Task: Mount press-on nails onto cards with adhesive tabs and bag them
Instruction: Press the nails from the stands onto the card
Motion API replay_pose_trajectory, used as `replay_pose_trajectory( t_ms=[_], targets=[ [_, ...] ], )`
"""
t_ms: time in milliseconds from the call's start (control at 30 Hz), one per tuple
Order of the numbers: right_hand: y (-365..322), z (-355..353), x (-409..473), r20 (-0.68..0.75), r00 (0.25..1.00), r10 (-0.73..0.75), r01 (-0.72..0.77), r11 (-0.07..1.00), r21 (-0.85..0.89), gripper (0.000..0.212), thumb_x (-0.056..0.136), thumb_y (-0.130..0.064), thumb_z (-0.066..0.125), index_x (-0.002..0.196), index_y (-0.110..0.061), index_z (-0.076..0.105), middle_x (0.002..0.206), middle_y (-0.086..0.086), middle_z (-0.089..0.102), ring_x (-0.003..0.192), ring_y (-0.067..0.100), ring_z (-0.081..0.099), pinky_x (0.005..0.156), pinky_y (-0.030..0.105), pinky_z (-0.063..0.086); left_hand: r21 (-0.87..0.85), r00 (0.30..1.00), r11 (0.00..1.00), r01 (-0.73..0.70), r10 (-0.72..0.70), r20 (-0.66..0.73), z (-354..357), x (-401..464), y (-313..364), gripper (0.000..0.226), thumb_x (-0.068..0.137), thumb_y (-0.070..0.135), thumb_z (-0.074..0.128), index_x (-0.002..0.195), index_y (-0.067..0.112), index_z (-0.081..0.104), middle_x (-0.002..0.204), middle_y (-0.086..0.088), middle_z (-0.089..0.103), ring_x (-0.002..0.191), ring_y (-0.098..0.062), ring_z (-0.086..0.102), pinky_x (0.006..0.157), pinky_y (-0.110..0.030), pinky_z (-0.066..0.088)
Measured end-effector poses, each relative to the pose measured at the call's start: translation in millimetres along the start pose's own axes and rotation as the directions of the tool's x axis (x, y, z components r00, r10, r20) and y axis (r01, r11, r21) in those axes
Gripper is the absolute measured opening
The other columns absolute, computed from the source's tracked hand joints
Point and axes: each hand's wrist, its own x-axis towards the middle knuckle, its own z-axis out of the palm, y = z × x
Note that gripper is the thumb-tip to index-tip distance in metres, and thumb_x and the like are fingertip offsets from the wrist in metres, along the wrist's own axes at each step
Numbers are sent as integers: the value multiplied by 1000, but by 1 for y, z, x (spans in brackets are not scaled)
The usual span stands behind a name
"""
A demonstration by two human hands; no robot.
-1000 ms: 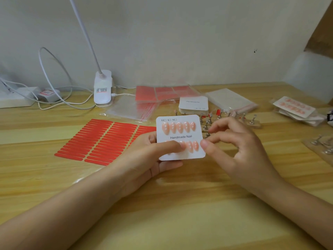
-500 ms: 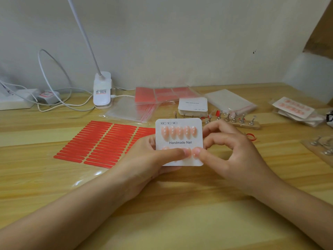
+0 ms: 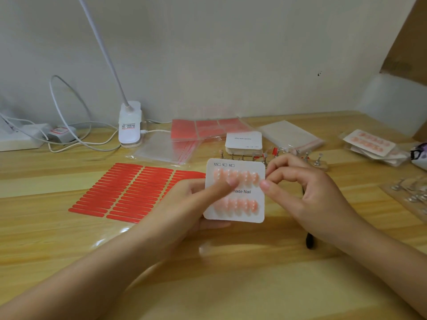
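The white card printed "Handmade Nail" sits just right of the frame's centre, lifted off the wooden table, and it carries two full rows of peach press-on nails, one above the lettering and one below. The left hand grips the card from its left edge, thumb laid across the face onto the upper row and fingers curled behind. The right hand is at the card's right edge with its fingers curled in and thumb tip touching the edge beside the upper row; whether it pinches the card or only steadies it I cannot tell. With both rows filled, the mounting step looks finished and the nails are being pressed down or checked. The next move probably calls for a clear bag from the pile above centre, beyond the red adhesive tabs at left, and sliding the card in flat so no nail catches the opening. Blank cards are stacked above, bagged sets at the right.
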Motion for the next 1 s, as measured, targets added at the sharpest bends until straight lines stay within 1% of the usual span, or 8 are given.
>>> replay_pose_trajectory(
  t_ms=[167,333,500,567,667,800,933,1000],
  targets=[
    [3,-10,1,24,998,60,-61,998,27,17,77,-28,65,64,-16,67,85,-16,57,89,-6,53,81,2,31,165,946,967,-192,227,-233,-14,3,2,50,73,59,46,82,19,75,79,-4,74,70,-16,70,54,-20,53],
    [10,-21,2,152,977,147,-109,966,-233,18,76,-29,64,61,-20,67,85,-21,56,91,-9,49,72,0,30,566,789,733,-376,574,-219,-22,2,-8,35,89,38,42,73,19,67,72,3,69,64,-7,64,59,-22,53],
    [13,-24,0,182,978,99,17,837,-547,19,74,-45,56,60,-32,60,85,-19,54,92,-6,44,85,15,19,764,812,519,-384,584,11,-24,3,-21,23,94,32,35,102,40,55,90,22,64,87,4,60,73,-16,49],
    [11,-24,0,190,979,73,50,820,-570,20,74,-47,53,57,-37,55,82,-19,54,90,-5,45,84,14,15,792,830,469,-391,552,82,-27,5,-25,40,90,16,36,114,47,45,100,25,60,95,5,57,79,-12,45],
    [9,-24,0,165,986,9,93,792,-604,20,75,-48,50,60,-36,57,79,-18,56,86,-3,48,83,16,16,835,877,438,-334,469,105,-29,14,-28,58,87,-4,44,113,48,42,102,23,60,98,3,56,91,-25,46],
    [10,-26,0,73,996,-60,91,808,-582,22,78,-43,52,77,-29,68,77,-18,59,75,-2,51,81,20,22,833,817,374,-407,557,149,-29,5,-19,33,84,20,46,111,36,57,97,20,64,92,4,59,73,-25,52],
    [6,-27,3,40,993,-107,111,816,-567,18,76,-47,57,66,-34,64,65,-22,56,64,4,52,76,24,27,840,779,414,-352,627,18,-43,6,0,18,86,20,58,98,33,63,89,19,66,84,2,61,74,-20,50],
    [2,-26,8,36,993,-117,118,844,-523,33,72,-57,50,54,-30,57,57,-16,56,64,9,52,72,21,31,845,789,467,-260,607,-92,-56,13,9,24,85,14,62,89,38,61,86,20,64,84,5,59,70,-11,45]
  ],
)
